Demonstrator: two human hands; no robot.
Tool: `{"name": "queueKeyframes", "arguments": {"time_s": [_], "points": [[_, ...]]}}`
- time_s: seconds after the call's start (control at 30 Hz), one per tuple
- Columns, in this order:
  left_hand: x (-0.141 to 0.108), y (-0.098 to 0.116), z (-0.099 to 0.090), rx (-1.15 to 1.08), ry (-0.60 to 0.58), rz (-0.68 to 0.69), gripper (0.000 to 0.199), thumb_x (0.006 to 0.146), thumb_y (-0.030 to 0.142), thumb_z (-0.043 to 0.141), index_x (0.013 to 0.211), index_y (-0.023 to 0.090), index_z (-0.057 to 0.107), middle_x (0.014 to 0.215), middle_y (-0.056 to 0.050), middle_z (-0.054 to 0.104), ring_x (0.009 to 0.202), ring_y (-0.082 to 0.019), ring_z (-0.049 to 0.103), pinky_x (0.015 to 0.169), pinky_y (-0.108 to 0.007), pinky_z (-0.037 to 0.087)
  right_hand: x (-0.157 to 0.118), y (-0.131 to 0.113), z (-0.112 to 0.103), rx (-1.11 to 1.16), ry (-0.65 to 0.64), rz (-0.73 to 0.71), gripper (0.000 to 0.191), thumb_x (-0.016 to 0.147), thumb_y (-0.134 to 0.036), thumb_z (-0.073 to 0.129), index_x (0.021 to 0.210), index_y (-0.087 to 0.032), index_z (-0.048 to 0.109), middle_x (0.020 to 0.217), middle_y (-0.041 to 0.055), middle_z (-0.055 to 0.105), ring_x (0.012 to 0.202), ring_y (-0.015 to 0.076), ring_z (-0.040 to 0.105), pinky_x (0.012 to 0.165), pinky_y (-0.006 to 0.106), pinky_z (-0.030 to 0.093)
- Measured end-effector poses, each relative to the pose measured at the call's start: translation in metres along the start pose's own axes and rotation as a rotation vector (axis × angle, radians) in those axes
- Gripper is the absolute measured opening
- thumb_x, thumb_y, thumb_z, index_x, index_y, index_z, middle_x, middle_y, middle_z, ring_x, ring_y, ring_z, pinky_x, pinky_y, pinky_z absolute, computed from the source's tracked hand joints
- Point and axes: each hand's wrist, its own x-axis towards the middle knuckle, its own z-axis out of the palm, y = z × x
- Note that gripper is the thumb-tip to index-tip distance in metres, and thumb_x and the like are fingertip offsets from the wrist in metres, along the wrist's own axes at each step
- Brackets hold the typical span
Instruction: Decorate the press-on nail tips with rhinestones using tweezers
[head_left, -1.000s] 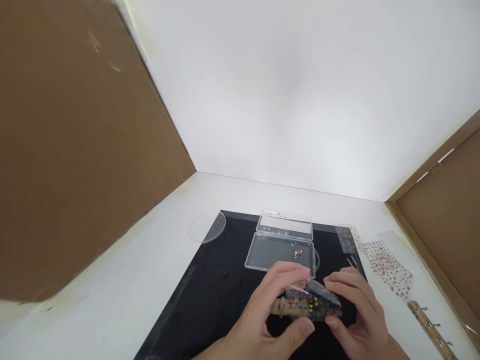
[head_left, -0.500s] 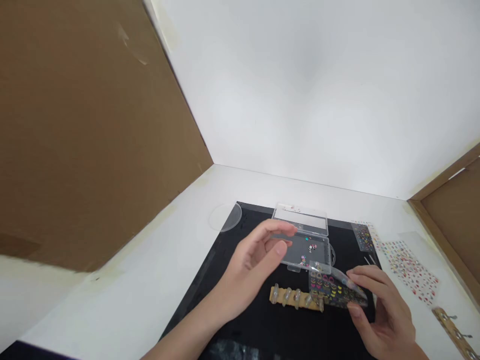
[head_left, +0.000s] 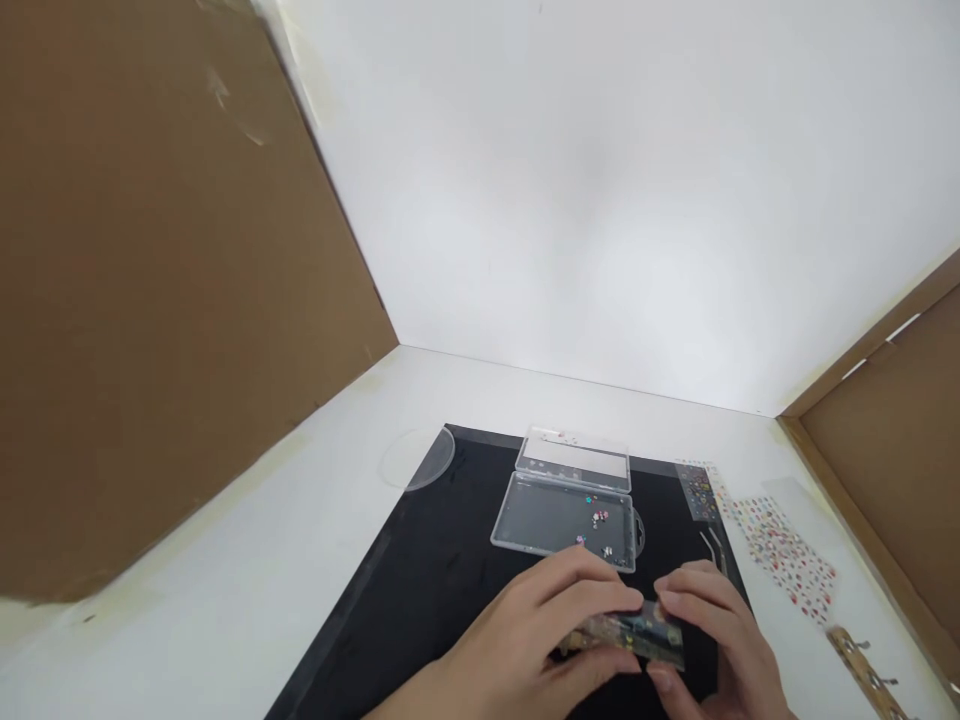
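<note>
While held, sticker sheet [head_left: 634,632], long axis sideways

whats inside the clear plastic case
Small colored gems lie scattered in the open clear plastic case; the left hand covers part of its front edge, hiding what lies there.

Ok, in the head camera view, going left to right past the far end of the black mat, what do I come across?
Brown cardboard wall → round clear lid → open clear plastic box → dark sticker sheet → colourful dotted sticker sheet
</note>
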Motion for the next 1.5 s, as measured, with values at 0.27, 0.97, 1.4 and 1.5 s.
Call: {"name": "queueKeyframes", "arguments": {"time_s": [0.27,0.97,1.4,1.5], "points": [[0.000,0.002,0.005,-0.097,0.045,-0.079,0.032,0.092,0.026,0.085,0.123,0.026,0.079,0.107,-0.008,0.079,0.090,-0.017,0.077,0.081,-0.021,0.064,0.000,-0.007,-0.002,0.064,0.034,0.036,0.038,0.094,-0.021,0.066,0.133,-0.021,0.065,0.106,0.0112,0.073,0.097,0.0252,0.073,0.084,0.039,0.066],[-0.008,0.006,0.016,-0.566,0.058,-0.479,0.054,0.082,0.025,0.091,0.131,0.028,0.070,0.108,-0.003,0.080,0.086,-0.011,0.070,0.083,-0.022,0.059,0.013,-0.015,-0.004,0.052,0.025,0.117,0.019,0.102,-0.016,0.058,0.118,-0.021,0.068,0.102,0.0084,0.069,0.093,0.0183,0.070,0.079,0.027,0.061],[-0.012,0.003,0.022,-0.353,0.178,-0.105,0.056,0.087,0.009,0.086,0.133,0.037,0.071,0.101,0.003,0.084,0.079,-0.008,0.079,0.080,-0.014,0.064,0.015,-0.029,0.001,-0.286,0.121,-0.025,0.028,0.090,-0.001,0.064,0.107,-0.022,0.068,0.107,0.0061,0.057,0.094,0.0194,0.056,0.085,0.038,0.046],[-0.014,0.006,0.022,-0.265,0.155,-0.004,0.057,0.093,0.013,0.084,0.142,0.036,0.064,0.105,0.000,0.085,0.081,-0.011,0.081,0.080,-0.017,0.067,0.020,-0.029,-0.006,-0.205,0.040,-0.061,0.024,0.092,-0.005,0.060,0.109,-0.019,0.069,0.102,0.0064,0.063,0.090,0.0188,0.057,0.078,0.037,0.046]]}}
